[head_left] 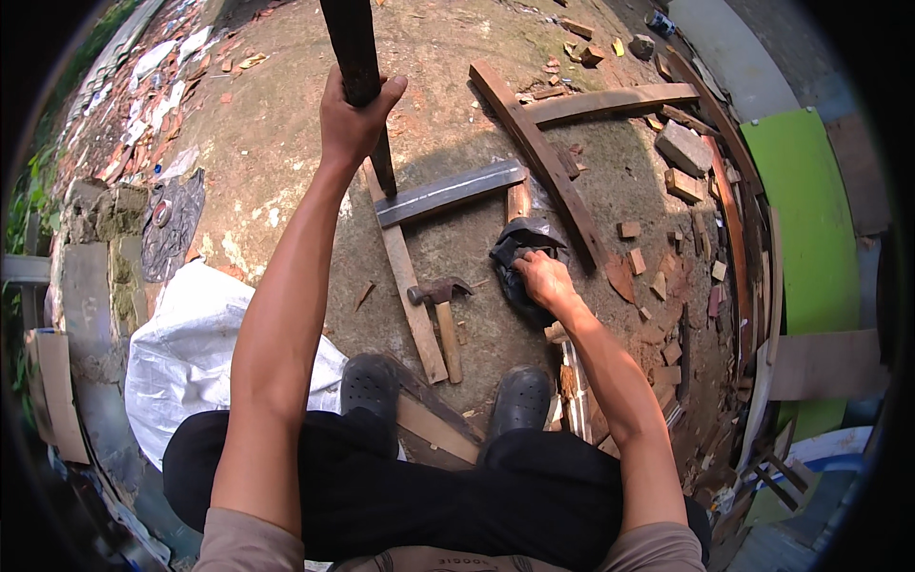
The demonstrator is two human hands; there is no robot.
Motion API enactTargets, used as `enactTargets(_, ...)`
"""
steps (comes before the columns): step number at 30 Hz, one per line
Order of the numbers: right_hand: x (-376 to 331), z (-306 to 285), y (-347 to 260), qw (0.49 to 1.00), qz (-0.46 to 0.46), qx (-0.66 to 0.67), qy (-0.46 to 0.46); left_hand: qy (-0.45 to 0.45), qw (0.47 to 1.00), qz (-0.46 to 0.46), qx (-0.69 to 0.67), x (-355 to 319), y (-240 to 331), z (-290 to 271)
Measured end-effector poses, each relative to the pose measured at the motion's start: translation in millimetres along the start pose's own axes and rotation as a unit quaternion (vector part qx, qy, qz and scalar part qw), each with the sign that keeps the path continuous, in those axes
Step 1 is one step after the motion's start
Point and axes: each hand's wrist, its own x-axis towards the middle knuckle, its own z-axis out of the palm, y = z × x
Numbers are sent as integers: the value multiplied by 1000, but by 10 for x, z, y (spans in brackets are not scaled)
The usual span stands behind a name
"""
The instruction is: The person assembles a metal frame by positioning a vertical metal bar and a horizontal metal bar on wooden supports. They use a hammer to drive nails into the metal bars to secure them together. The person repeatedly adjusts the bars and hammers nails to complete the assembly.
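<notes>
Bare, rough ground (448, 250) is spread beneath and between both hands. Well below the left hand, to its left, a white sack (186, 367) is heaped. Beyond the right hand, a long brown timber (543, 172) is laid slantwise, its near end close to that hand.

A dark timber (351, 33) is gripped by the left hand (360, 119), the fingers wrapped around it and the thumb laid along its side. It is held steeply on end, its lower tip by the grey bar (453, 194); whether the two touch cannot be told. Were that one-handed grip loosened, the timber could be tipped over, since no other support is seen.

Between the hands, the grey bar's left end is laid over a pale plank (422, 340). No fastening can be made out there, so the joint might be shifted by a knock from the timber.

Just under the right hand (543, 279), a crumpled black bag (506, 275) is touched by curled fingers. The fingertips are hidden, so what is held cannot be told; if sharp contents are inside, the fingers could be pricked.

Nearer the body, between both arms, a hammer (445, 319) is rested with its head on the plank; it could be dislodged if the plank were nudged.
</notes>
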Motion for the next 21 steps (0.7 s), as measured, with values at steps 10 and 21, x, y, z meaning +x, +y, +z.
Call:
enactTargets(10,-67,40,-124,998,-14,-59,1,-11,1000,-12,5,15,-29,-34)
enactTargets(21,273,-372,-312,985,90,145,-35,-16,1000,-13,1,11,-27,-43)
